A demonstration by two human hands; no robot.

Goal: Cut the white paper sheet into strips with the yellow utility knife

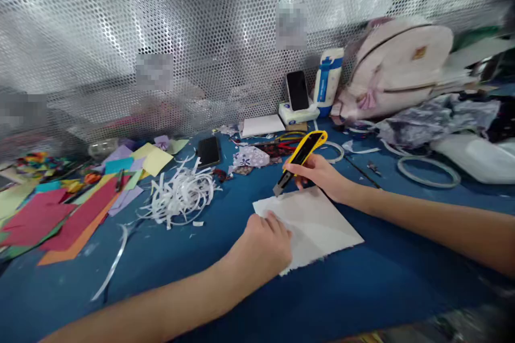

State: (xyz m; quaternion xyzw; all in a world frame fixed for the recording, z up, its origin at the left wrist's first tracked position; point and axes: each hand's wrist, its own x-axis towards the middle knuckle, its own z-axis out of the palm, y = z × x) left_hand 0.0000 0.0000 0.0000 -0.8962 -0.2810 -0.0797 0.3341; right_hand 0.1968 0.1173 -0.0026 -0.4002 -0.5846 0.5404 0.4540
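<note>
A sheet of white paper or thin card [317, 222] with rough edges lies on the blue table in front of me. My right hand [317, 174] grips a yellow and black utility knife [302, 154] above the sheet's far edge. The knife is tilted, its metal blade pointing down and left near the far left corner. With curled fingers, my left hand [263, 241] holds the sheet at its left side; the fingertips are partly hidden.
White paper strips [183, 193] lie heaped to the left, near a black phone [209, 151]. Farther left spread coloured papers [84, 214]. Behind stand a propped phone [297, 91], a bottle [329, 80] and a pale backpack [398, 64]. Tape rings [428, 171] lie right.
</note>
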